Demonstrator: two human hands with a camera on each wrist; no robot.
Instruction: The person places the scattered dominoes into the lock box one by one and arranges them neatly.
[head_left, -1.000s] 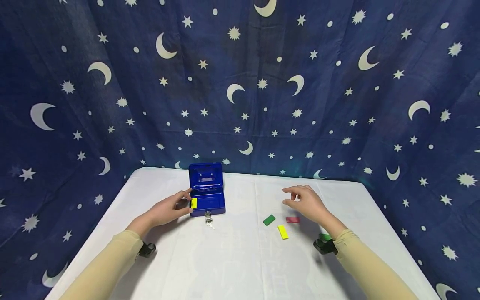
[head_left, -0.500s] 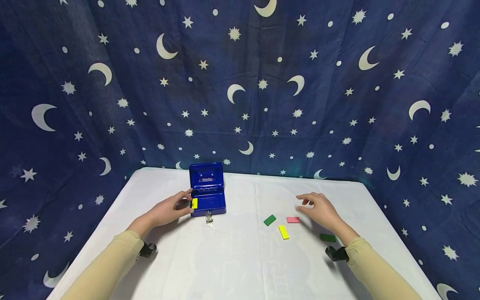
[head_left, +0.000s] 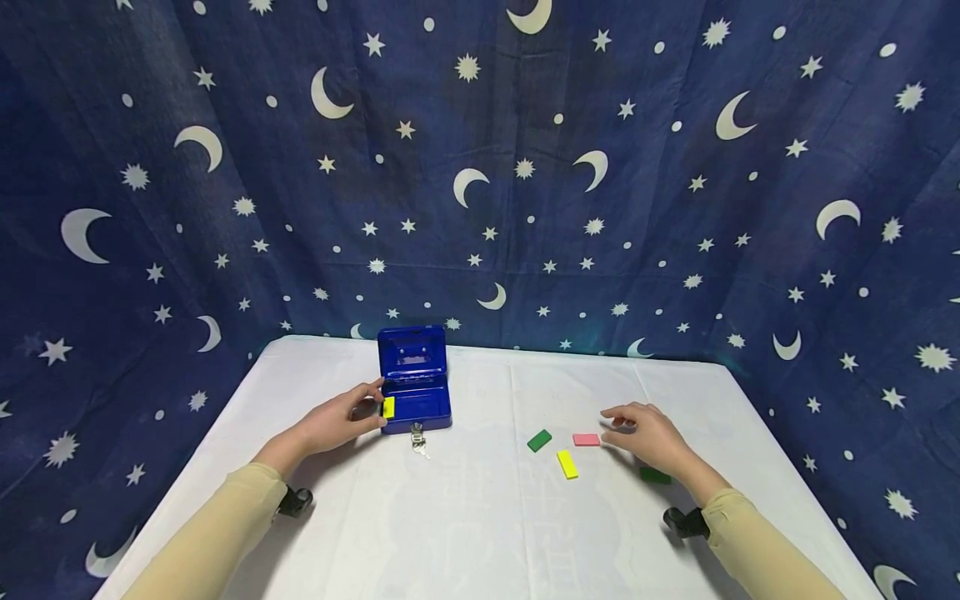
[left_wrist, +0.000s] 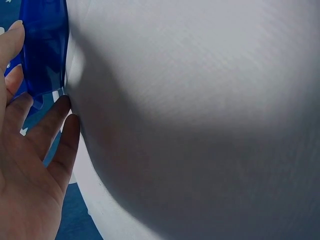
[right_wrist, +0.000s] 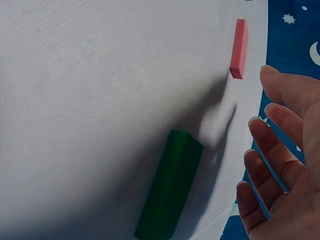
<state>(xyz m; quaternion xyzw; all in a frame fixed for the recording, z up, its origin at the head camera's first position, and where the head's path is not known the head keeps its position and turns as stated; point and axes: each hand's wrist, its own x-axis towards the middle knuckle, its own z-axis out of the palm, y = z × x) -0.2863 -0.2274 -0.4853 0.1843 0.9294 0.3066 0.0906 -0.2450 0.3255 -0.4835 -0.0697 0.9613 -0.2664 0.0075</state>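
White tabletop (head_left: 465,525), blue box (head_left: 433,423), apparent keys (head_left: 422,451) in head view only

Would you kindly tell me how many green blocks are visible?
2: one green block left of the pink block; another is partly covered by the right hand. More might be hidden.
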